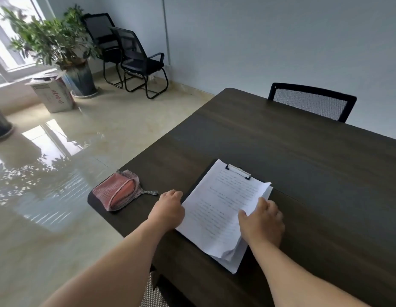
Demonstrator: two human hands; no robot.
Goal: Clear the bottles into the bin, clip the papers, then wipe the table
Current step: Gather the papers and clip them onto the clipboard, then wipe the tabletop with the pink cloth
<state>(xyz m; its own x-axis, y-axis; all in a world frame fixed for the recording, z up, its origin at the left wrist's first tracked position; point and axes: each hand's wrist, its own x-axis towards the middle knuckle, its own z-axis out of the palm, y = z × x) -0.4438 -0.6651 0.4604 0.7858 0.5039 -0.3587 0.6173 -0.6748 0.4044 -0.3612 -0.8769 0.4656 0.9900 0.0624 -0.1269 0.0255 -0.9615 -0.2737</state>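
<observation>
A stack of white printed papers point(219, 207) lies on a dark clipboard, its top edge under the metal clip point(238, 171), on the dark wooden table point(303, 165). My left hand point(169, 209) rests with curled fingers against the stack's left edge. My right hand point(262, 220) lies flat on the stack's right side, fingers spread over the sheets. A folded pink and grey cloth point(119, 192) sits near the table's left corner, to the left of my left hand. No bottles or bin are in view.
A mesh-backed chair point(312, 101) stands at the table's far side. Two black chairs point(135, 56) stand by the wall. A potted plant point(59, 47) and a cardboard box point(53, 94) sit on the glossy floor at left.
</observation>
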